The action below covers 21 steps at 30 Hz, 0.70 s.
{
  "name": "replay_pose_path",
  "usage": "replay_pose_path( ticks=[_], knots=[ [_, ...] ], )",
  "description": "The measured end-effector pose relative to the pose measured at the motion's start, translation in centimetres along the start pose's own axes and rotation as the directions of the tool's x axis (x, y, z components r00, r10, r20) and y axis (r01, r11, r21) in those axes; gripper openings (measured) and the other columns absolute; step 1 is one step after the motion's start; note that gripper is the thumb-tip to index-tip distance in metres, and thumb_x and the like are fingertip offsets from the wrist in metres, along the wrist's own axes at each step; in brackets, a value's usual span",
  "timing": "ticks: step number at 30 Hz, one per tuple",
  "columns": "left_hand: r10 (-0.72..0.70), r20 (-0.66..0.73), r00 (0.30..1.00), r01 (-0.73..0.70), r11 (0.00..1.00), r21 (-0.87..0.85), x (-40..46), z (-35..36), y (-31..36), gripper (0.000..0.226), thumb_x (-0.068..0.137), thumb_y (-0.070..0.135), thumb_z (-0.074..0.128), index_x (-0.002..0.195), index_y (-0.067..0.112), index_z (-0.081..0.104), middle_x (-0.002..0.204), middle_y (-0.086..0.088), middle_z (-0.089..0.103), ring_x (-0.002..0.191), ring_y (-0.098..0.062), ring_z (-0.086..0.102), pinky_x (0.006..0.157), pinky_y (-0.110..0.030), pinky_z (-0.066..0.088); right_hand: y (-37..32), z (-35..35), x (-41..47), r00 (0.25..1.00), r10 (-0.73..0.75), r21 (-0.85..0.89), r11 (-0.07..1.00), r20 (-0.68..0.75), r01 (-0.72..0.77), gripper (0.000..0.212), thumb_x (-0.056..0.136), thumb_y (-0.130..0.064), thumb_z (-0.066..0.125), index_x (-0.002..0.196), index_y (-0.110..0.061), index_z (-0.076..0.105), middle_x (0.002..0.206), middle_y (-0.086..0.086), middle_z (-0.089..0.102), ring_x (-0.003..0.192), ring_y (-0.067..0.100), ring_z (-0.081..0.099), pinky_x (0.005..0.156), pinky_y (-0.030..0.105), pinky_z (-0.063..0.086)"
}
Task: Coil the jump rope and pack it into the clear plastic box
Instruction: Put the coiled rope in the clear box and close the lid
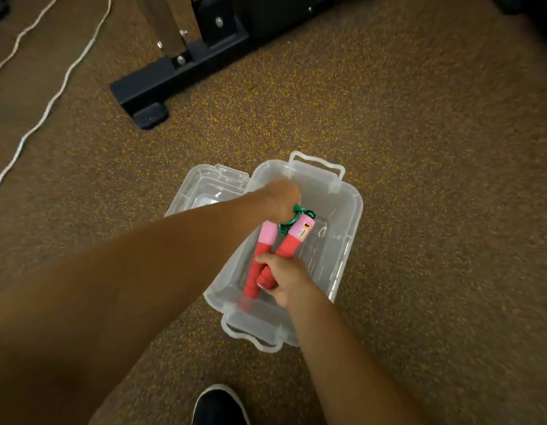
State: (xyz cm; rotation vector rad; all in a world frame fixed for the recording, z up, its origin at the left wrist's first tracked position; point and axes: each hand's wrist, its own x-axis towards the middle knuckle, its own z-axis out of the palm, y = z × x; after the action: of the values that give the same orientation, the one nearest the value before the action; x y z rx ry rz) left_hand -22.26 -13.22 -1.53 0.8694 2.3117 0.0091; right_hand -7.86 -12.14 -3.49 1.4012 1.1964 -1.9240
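The clear plastic box [347, 210] stands open on the speckled floor, just below the middle of the view. Over its inside I hold the jump rope: two red handles [267, 256] with pink ends, side by side, and a bunch of green rope [292, 220] at their far end. My right hand [283, 279] grips the near ends of both handles. My left hand [281, 199] is closed around the green rope, which is mostly hidden under it. Whether the handles touch the box's bottom I cannot tell.
The clear lid [201, 191] lies against the box's left side. A black metal frame foot [161, 84] stands behind. A white cord [51, 99] runs across the floor at far left. My black shoe [218, 406] is at the bottom edge.
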Motion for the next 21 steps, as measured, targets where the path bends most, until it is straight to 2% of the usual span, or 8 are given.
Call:
replay_pose_path(
  ticks=[4,7,9,11,13,15,18,21],
  knots=[
    [-0.050,-0.058,0.997,0.057,0.989,0.139,-0.1,0.9,0.4,0.021,0.090,0.004,0.062,0.109,0.002,0.072,0.115,-0.017,0.069,0.107,-0.034,0.068,0.084,-0.039,0.055,0.1,0.3,0.7,0.999,0.032,-0.013,0.999,-0.030,-0.033,0.022,0.085,0.000,0.072,0.072,-0.009,0.057,0.063,0.011,0.052,0.053,0.021,0.048,0.057,0.031,0.044],
    [-0.062,-0.110,0.992,0.081,0.981,0.176,-0.2,1.4,0.7,0.025,0.093,0.002,0.056,0.115,0.000,0.067,0.120,-0.021,0.067,0.110,-0.038,0.067,0.087,-0.042,0.054,0.2,0.8,0.9,0.996,0.005,-0.009,1.000,-0.093,-0.006,0.016,0.077,-0.007,0.076,0.077,-0.010,0.060,0.061,0.010,0.057,0.051,0.022,0.053,0.057,0.029,0.051],
    [-0.077,-0.131,0.988,0.102,0.975,0.197,-0.4,1.8,0.8,0.027,0.094,0.003,0.056,0.119,0.001,0.064,0.122,-0.021,0.065,0.113,-0.039,0.065,0.089,-0.044,0.053,1.2,0.9,2.5,0.980,-0.072,-0.038,0.997,-0.183,0.066,0.037,0.059,-0.030,0.076,0.089,-0.012,0.063,0.072,0.012,0.066,0.059,0.026,0.062,0.065,0.040,0.060],
    [-0.100,-0.147,0.984,0.129,0.971,0.203,-0.7,2.1,1.1,0.027,0.095,0.006,0.057,0.120,0.002,0.064,0.122,-0.021,0.065,0.113,-0.039,0.065,0.090,-0.044,0.053,2.2,0.7,3.8,0.932,-0.185,-0.140,0.979,-0.310,0.147,0.064,0.057,-0.048,0.069,0.110,-0.015,0.056,0.100,0.014,0.070,0.088,0.032,0.070,0.082,0.053,0.061],
    [-0.125,-0.154,0.980,0.153,0.972,0.180,-1.2,2.1,1.5,0.026,0.097,0.011,0.059,0.121,0.002,0.064,0.123,-0.021,0.065,0.113,-0.039,0.065,0.090,-0.043,0.053,1.8,0.4,2.1,0.899,-0.277,-0.219,0.953,-0.339,0.210,0.051,0.081,-0.035,0.064,0.123,-0.012,0.047,0.120,0.018,0.065,0.111,0.039,0.065,0.096,0.055,0.054],
    [-0.140,-0.156,0.978,0.164,0.974,0.158,-1.5,1.7,1.8,0.030,0.099,0.018,0.059,0.124,0.001,0.063,0.125,-0.022,0.064,0.116,-0.039,0.063,0.092,-0.043,0.052,0.9,0.0,0.3,0.882,-0.305,-0.275,0.938,-0.360,0.212,0.043,0.093,-0.020,0.056,0.133,-0.010,0.044,0.128,0.021,0.061,0.119,0.043,0.060,0.100,0.051,0.050],
    [-0.103,-0.125,0.987,0.126,0.972,0.199,-2.9,0.6,2.0,0.035,0.100,0.025,0.060,0.125,0.000,0.061,0.126,-0.022,0.064,0.116,-0.039,0.063,0.091,-0.042,0.051,0.6,-0.5,-0.4,0.898,-0.284,-0.324,0.930,-0.337,0.172,0.050,0.097,-0.018,0.052,0.144,-0.015,0.036,0.135,0.021,0.058,0.124,0.043,0.058,0.098,0.044,0.050],
    [0.030,-0.107,0.994,0.013,0.923,0.384,-5.1,-0.4,1.8,0.031,0.096,0.005,0.058,0.127,0.005,0.057,0.125,-0.018,0.062,0.114,-0.037,0.064,0.086,-0.041,0.051,0.9,-0.6,-0.7,0.930,-0.268,-0.434,0.890,-0.251,0.139,0.063,0.097,-0.016,0.050,0.153,-0.021,0.023,0.142,0.019,0.052,0.128,0.041,0.055,0.096,0.041,0.048]
  ],
)
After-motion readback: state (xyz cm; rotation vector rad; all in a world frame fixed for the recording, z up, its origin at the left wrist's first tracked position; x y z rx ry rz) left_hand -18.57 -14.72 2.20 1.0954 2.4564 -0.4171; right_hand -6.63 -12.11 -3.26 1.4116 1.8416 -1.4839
